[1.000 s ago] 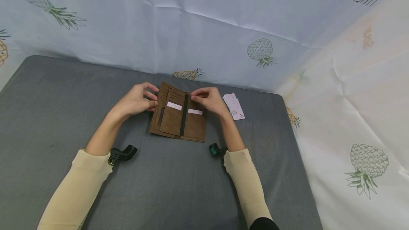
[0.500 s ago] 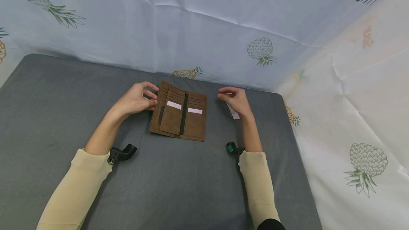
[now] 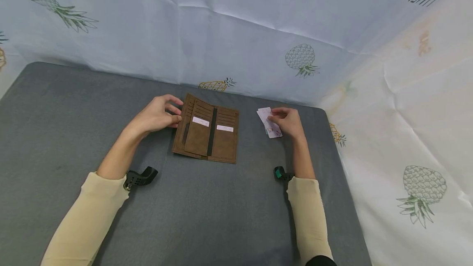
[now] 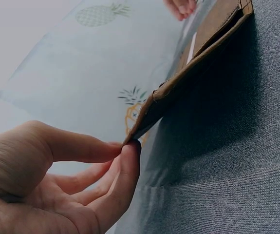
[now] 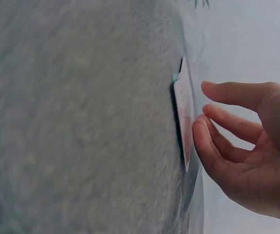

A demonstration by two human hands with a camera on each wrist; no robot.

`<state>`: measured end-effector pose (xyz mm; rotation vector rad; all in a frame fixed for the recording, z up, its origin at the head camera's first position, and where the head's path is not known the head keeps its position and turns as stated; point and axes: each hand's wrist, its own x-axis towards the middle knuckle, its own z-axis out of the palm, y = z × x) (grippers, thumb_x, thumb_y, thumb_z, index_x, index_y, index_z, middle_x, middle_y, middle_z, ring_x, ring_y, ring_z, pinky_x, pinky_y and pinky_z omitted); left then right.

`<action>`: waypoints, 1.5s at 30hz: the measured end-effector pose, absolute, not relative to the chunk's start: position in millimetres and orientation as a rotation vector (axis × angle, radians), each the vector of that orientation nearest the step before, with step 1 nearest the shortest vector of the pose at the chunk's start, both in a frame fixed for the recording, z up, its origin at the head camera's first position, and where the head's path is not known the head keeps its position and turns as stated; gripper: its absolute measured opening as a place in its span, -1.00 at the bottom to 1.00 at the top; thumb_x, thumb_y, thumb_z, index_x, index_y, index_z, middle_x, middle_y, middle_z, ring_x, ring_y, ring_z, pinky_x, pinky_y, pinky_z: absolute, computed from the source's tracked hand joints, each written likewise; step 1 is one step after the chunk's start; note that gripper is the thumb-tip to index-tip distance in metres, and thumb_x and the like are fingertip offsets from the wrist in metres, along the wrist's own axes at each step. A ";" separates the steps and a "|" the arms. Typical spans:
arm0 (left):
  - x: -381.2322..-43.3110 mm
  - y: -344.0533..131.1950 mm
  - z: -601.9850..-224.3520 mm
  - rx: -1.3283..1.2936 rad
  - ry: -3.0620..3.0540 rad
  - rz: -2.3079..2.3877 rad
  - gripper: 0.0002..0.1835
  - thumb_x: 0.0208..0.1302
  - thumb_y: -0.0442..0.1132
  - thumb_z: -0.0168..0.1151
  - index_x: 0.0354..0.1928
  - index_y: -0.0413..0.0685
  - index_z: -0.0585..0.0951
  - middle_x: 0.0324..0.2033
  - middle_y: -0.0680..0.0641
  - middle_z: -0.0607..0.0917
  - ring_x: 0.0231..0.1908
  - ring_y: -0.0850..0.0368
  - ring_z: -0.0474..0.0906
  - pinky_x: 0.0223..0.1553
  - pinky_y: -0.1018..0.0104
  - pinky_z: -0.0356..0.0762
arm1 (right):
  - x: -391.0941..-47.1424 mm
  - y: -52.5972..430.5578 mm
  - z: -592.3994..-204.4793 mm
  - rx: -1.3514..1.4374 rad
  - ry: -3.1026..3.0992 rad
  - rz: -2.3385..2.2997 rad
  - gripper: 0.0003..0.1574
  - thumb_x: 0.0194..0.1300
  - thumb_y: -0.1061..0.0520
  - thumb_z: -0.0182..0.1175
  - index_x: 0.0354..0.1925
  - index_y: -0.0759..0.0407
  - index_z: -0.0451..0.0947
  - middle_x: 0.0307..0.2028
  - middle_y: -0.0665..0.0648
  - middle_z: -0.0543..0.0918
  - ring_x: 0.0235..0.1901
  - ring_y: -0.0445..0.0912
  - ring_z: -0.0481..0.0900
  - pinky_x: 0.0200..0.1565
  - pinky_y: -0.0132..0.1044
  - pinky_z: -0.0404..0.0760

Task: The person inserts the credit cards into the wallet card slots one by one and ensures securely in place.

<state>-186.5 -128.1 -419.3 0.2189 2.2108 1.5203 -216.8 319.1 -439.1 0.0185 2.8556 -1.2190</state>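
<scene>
A brown wallet point(image 3: 223, 145) lies spread on the grey table, its left side tilted up. Two pale cards, a left card point(image 3: 200, 121) and a right card point(image 3: 225, 128), stick out of its slots. My left hand point(image 3: 157, 114) pinches the wallet's raised left edge between thumb and fingers, as the left wrist view shows. My right hand point(image 3: 288, 121) is over a small stack of pinkish cards point(image 3: 265, 114) right of the wallet. In the right wrist view its fingertips are at the stack point(image 5: 184, 112), thumb apart from the fingers, with nothing between them.
The grey cloth-covered table point(image 3: 207, 208) ends just behind the wallet and cards. A white curtain point(image 3: 240, 24) printed with pineapples hangs along the back and the right side.
My right hand has moved right from the wallet's right side to the stack of cards. The left hand keeps its pinch on the wallet's edge.
</scene>
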 end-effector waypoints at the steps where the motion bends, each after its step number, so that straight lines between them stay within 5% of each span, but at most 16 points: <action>1: -186.4 -128.2 -419.1 0.219 2.212 1.519 -0.40 0.57 -0.43 0.19 0.56 -0.34 0.31 0.26 -0.46 0.57 -0.14 0.10 0.74 -0.11 0.26 0.84 | -217.0 319.6 -440.0 0.031 2.867 -1.193 -0.56 0.41 0.24 0.46 0.17 0.45 0.72 0.10 0.48 0.79 -0.11 -0.01 0.76 -0.24 -0.65 0.58; 6: -186.0 -129.1 -418.8 0.217 2.214 1.515 -0.40 0.57 -0.43 0.20 0.56 -0.35 0.31 0.25 -0.46 0.57 -0.15 0.13 0.73 -0.11 0.26 0.84 | -215.2 320.5 -440.7 0.091 2.912 -1.065 -0.44 0.35 0.13 0.54 0.21 0.40 0.72 0.10 0.46 0.79 0.05 0.26 0.77 -0.08 -0.26 0.74; 9: -185.9 -129.4 -418.8 0.218 2.215 1.515 -0.40 0.57 -0.44 0.19 0.56 -0.35 0.31 0.25 -0.47 0.58 -0.16 0.13 0.73 -0.10 0.26 0.84 | -212.4 321.1 -438.4 0.126 2.918 -0.995 -0.32 0.34 0.07 0.55 0.29 0.41 0.66 0.18 0.47 0.75 0.14 0.30 0.72 0.12 0.10 0.76; 12: -185.9 -129.1 -418.5 0.221 2.216 1.514 -0.40 0.57 -0.44 0.19 0.56 -0.35 0.31 0.25 -0.46 0.58 -0.15 0.12 0.73 -0.09 0.26 0.84 | -208.9 322.5 -435.2 0.167 2.912 -0.919 -0.21 0.33 0.03 0.56 0.35 0.45 0.60 0.23 0.49 0.71 0.17 0.31 0.68 0.24 0.25 0.71; 20: -185.5 -128.0 -418.6 0.220 2.212 1.514 -0.40 0.57 -0.43 0.20 0.56 -0.35 0.30 0.25 -0.46 0.58 -0.12 0.09 0.74 -0.09 0.25 0.84 | -205.0 324.8 -432.4 0.239 2.927 -0.840 -0.27 0.30 -0.03 0.59 0.23 0.43 0.67 0.13 0.46 0.76 0.04 0.24 0.70 0.09 0.12 0.72; 28: -184.8 -127.6 -417.4 0.215 2.210 1.518 -0.40 0.57 -0.43 0.21 0.55 -0.35 0.31 0.25 -0.46 0.57 -0.11 0.07 0.74 -0.09 0.25 0.84 | -206.2 324.0 -432.2 0.279 2.919 -0.923 -0.30 0.35 0.01 0.54 0.25 0.41 0.57 0.08 0.42 0.72 -0.04 0.14 0.67 -0.13 -0.26 0.62; 34: -184.8 -127.1 -417.7 0.221 2.211 1.516 -0.40 0.57 -0.43 0.21 0.55 -0.35 0.30 0.24 -0.45 0.57 -0.12 0.07 0.74 -0.08 0.24 0.85 | -209.2 322.6 -433.4 0.265 2.884 -1.185 -0.47 0.45 0.17 0.40 0.26 0.40 0.56 0.03 0.50 0.79 -0.34 -0.26 0.67 -0.36 -0.53 0.57; 41: -185.4 -126.8 -416.9 0.218 2.217 1.517 -0.40 0.57 -0.44 0.19 0.56 -0.34 0.31 0.25 -0.46 0.58 -0.10 0.03 0.74 -0.10 0.24 0.84 | -214.9 310.2 -430.9 0.170 2.771 -1.493 -0.52 0.44 0.33 0.30 0.28 0.39 0.61 -0.36 -0.01 0.79 -0.45 -0.31 0.60 -0.41 -0.50 0.52; 45: -185.2 -126.9 -417.0 0.211 2.220 1.512 -0.40 0.57 -0.44 0.20 0.56 -0.34 0.31 0.25 -0.46 0.58 -0.09 0.02 0.74 -0.10 0.25 0.84 | -217.8 293.8 -429.1 0.101 2.710 -1.561 -0.53 0.47 0.35 0.25 0.30 0.36 0.63 -0.35 0.00 0.79 -0.43 -0.27 0.61 -0.37 -0.48 0.59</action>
